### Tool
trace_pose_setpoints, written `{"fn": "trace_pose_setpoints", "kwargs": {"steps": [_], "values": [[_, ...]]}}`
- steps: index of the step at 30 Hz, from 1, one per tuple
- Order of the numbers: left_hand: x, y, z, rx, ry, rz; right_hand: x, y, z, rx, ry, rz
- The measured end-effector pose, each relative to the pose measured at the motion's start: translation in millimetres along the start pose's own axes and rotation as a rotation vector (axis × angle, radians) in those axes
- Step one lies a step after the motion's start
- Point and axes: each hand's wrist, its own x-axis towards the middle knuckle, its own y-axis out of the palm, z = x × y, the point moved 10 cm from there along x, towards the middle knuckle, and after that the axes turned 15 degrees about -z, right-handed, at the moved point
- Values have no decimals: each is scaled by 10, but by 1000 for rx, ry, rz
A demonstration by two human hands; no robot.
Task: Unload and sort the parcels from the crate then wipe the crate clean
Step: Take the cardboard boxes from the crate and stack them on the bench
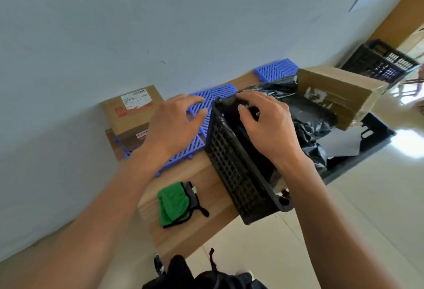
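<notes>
We see the crate (pixel 231 174) at centre, black and slatted, standing on the right end of the counter (pixel 206 226) and jutting past its edge. It still holds parcels: black bags (pixel 305 114) crumpled in the middle and a brown box (pixel 339 91) leaning over its far rim at 2 o'clock. Our right hand (pixel 266 126) reaches in at the near-left corner, fingers curled down onto the top of a bag; we cannot tell for sure whether it already grips it. Our left hand (pixel 174 123) hovers just left of the crate at 10 o'clock, fingers loose and holding nothing, above the blue mats (pixel 202 105).

We judge the unloading to be under way, with wiping not yet begun. One carton (pixel 133 110) already sits at 9 o'clock on the mats, against the wall (pixel 137 25), which looks like the sorting place. The next move calls for a firm pinch on the slippery bag, a lift clear of the rim, and care that the leaning box does not tip.

A green cloth (pixel 174 204) lies on the bare wood at 7 o'clock, ready for wiping. The floor (pixel 367 197) is pale glossy tile; a second crate (pixel 378 61) stands far off at 2 o'clock.
</notes>
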Motion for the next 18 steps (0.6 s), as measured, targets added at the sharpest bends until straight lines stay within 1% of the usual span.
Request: {"fn": "trace_pose_setpoints", "kwargs": {"steps": [5,9,14,18], "values": [[-111,470,-843,-94,32,21,-69,-707,-643,-36,57,-13],[-218,822,-1461,-111,75,40,-138,-1208,-1234,-60,121,-15],[-305,1265,-2049,-125,72,67,-233,-1724,-1875,-49,192,-41],[-340,1617,-2378,-171,33,123,-266,-2021,-2298,-31,267,-62]]}}
